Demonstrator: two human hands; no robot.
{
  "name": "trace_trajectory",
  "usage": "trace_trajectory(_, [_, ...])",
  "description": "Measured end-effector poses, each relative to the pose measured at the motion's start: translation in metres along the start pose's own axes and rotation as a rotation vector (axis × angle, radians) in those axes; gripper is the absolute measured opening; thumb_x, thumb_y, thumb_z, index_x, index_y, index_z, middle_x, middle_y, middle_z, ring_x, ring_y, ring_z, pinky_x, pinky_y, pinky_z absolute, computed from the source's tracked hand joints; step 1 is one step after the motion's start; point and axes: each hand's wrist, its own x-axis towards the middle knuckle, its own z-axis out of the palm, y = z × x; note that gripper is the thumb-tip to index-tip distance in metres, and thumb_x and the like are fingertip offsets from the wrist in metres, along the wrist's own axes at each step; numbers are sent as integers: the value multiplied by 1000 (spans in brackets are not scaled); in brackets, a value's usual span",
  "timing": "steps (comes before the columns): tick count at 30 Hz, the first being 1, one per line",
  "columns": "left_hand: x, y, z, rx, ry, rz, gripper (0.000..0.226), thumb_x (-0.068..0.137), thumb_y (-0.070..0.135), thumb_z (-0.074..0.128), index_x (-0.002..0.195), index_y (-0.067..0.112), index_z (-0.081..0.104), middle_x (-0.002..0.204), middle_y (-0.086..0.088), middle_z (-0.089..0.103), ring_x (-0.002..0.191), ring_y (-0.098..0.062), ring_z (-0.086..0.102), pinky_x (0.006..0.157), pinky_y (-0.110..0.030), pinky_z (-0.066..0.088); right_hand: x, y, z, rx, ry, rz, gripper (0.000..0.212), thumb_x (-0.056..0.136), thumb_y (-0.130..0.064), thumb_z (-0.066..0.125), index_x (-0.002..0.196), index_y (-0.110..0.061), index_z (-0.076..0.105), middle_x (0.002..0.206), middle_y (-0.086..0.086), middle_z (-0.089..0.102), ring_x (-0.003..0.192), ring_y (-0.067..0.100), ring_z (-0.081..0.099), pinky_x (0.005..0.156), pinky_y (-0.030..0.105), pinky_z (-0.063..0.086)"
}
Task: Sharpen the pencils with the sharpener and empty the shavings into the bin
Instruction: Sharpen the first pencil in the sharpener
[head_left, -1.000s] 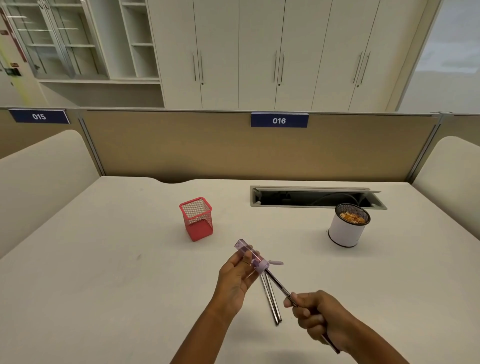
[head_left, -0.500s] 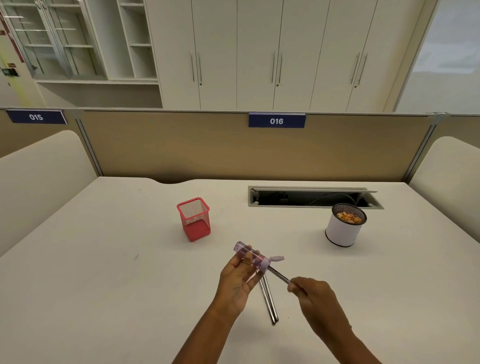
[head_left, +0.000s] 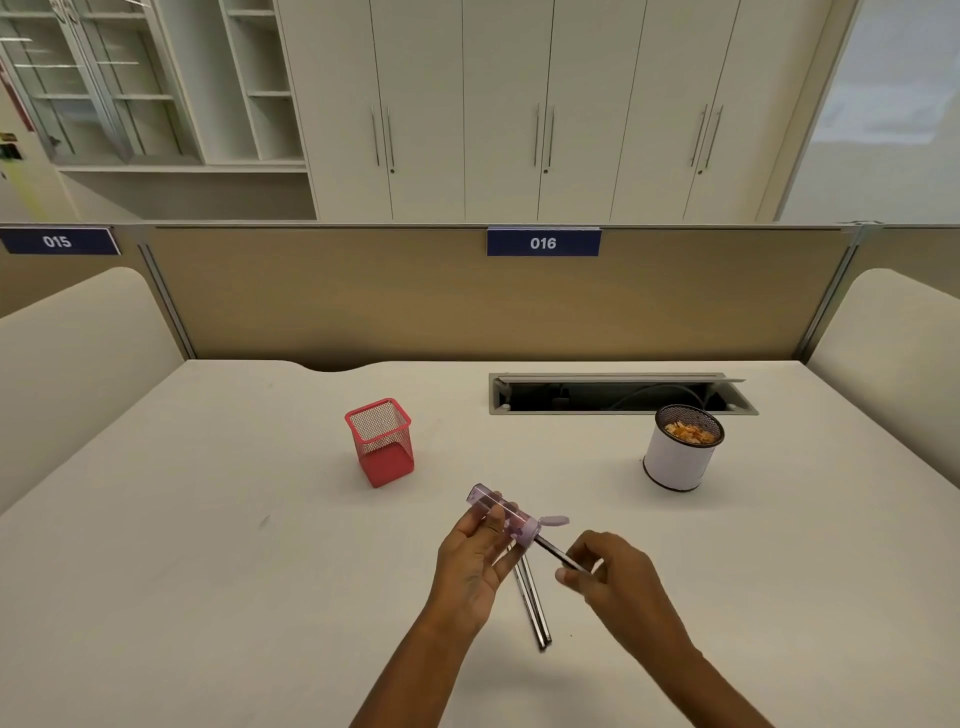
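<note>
Toward desk's far edge: red mesh holder, white bin holding shavings.
Near edge: two spare pencils.
Our left hand: fingers closed around lilac sharpener.
Our right hand: fingertips pinching dark pencil inserted.

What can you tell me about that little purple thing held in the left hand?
It is a small, pale purple, see-through plastic tube sharpener, lying tilted with its closed end up and away to the left. A little flip lid hangs open at its lower right end. The left hand grips its middle with the fingers wrapped over it, above the white desk. A dark pencil is pushed into the open end, pinched by the right hand. Whether shavings sit inside is too small to tell.
</note>
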Motion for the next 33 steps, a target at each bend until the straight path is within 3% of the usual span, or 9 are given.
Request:
trace_trajectory(3, [-2,-1,2,-40,-20,-2,10,89,3,52,92,4,62,73,-12,73,69,-25,72,58,-29,59,-2,4,5,-362,195,-272,8,76,-6,72,73,-1,67,66,3,49,50,25,53,47,15,32])
trace_trajectory(6, [-2,-2,2,-56,-26,-20,13,88,6,52,97,2,61,82,-17,72,70,-26,72,60,-30,60,-3,4,7,-490,215,-400,16,74,-6,71,61,-2,64,56,6,55,39,25,50,44,16,28])
trace_trajectory(8, [-2,-2,1,-37,-31,-27,19,88,6,53,105,0,58,98,-23,67,73,-27,71,63,-30,60,-2,-2,6,-254,90,-192,23,86,-10,61,64,-5,64,49,-7,51,45,17,47,49,18,32])
trace_trajectory(12, [-4,-1,-1,5,-24,-38,16,88,6,54,101,1,62,91,-15,67,69,-23,71,55,-26,58,7,-2,-7,833,-413,608,30,85,-9,54,56,-6,62,38,-5,40,26,4,25,26,12,18])
trace_trajectory(15, [-5,0,-2,31,-14,-47,14,87,6,55,96,2,65,90,-15,68,67,-23,71,53,-26,57,6,-2,-11,1126,-584,766,20,74,-12,58,59,-1,64,41,-1,40,24,3,26,23,10,17])
trace_trajectory(21, [-4,0,-3,15,18,-30,16,88,3,53,101,-1,62,93,-19,66,66,-25,71,54,-29,59,-1,-11,-5,345,-346,286,24,91,-16,49,80,-16,70,66,-5,56,47,3,45,43,10,31])
trace_trajectory(27, [-6,-5,0,-32,38,-11,14,89,3,50,95,1,63,76,-13,73,64,-26,72,55,-30,59,-9,-6,6,-310,-84,-161,27,93,-14,50,119,-16,56,96,2,40,73,7,45,60,9,33])
trace_trajectory(30, [-7,-3,4,-85,48,7,13,89,4,50,94,4,62,70,-10,74,63,-26,72,56,-31,60,-10,-1,11,-461,140,-385,31,62,-2,82,91,-7,72,74,3,60,57,10,60,44,5,37])
trace_trajectory(33, [-7,-2,7,-109,54,12,13,89,5,50,94,5,62,72,-11,74,63,-26,72,59,-32,59,-6,1,11,-596,326,-553,32,40,-4,92,61,-10,69,49,0,58,37,13,54,32,16,36])
